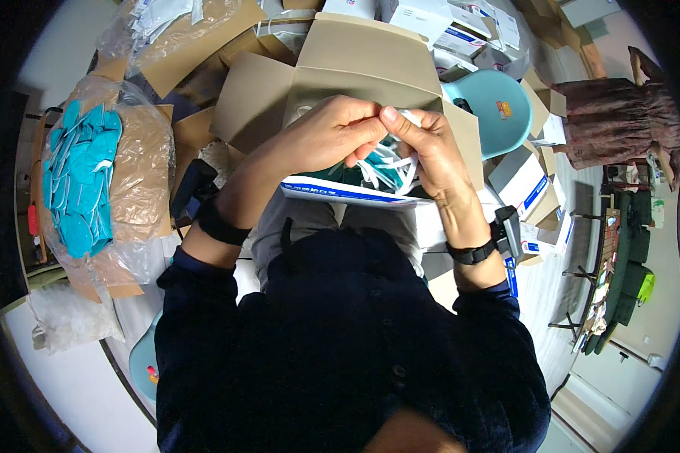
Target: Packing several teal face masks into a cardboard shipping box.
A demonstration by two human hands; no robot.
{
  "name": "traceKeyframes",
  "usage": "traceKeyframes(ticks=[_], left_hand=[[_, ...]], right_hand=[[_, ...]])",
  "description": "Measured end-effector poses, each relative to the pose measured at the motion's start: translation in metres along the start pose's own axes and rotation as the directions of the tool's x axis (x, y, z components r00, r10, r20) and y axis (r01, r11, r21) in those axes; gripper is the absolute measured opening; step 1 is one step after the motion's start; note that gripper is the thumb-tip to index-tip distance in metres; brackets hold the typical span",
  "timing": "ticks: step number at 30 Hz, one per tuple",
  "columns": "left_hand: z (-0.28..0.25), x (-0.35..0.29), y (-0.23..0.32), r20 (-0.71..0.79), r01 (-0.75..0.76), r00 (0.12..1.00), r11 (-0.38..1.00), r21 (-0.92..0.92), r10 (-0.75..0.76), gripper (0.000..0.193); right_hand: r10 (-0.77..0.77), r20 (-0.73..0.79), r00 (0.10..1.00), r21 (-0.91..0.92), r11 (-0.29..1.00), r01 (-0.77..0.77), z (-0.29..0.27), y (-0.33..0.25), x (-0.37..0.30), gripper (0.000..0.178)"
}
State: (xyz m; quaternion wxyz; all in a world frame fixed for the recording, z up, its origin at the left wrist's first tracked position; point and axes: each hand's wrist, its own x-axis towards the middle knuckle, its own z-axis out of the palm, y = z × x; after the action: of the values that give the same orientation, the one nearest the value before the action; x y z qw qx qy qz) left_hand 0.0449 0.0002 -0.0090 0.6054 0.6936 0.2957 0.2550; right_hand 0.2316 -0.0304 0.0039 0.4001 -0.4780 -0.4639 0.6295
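Observation:
Above an open cardboard box (355, 45), my left hand (332, 134) and my right hand (428, 147) meet at their fingertips. My left fingers are closed and curled down; what they hold, if anything, is hidden. Between my right thumb and forefinger a thin white piece (410, 118) shows, its full shape covered by the hand. Below them in the box lie teal fabric pieces (347, 175) with white straps (385, 167), partly behind my hands. The box's near edge is white and blue.
On the left, a clear plastic bag (140, 219) in a carton holds many teal pieces with white edging (87, 181). A light-blue stool (495, 113) stands right of the box. White-and-blue cartons (517, 181) crowd the right and back. A second stool (143, 359) is at lower left.

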Motion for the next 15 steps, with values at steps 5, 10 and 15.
traceKeyframes(ticks=[5,10,15], left_hand=[[-0.001,-0.009,-0.001,0.004,0.008,1.000,0.998,0.061,-0.008,0.035],[-0.015,-0.020,-0.004,0.091,0.065,0.993,0.995,0.070,-0.071,0.034],[-0.040,-0.038,-0.007,0.124,0.118,0.984,0.991,0.061,-0.124,0.034]], right_hand=[[-0.031,-0.166,0.986,0.063,0.997,0.042,-0.013,0.008,0.005,0.013],[-0.026,-0.162,0.987,0.044,0.998,0.033,-0.031,0.002,0.000,0.006],[-0.096,-0.365,0.926,-0.033,0.995,0.090,-0.075,0.018,0.001,0.008]])
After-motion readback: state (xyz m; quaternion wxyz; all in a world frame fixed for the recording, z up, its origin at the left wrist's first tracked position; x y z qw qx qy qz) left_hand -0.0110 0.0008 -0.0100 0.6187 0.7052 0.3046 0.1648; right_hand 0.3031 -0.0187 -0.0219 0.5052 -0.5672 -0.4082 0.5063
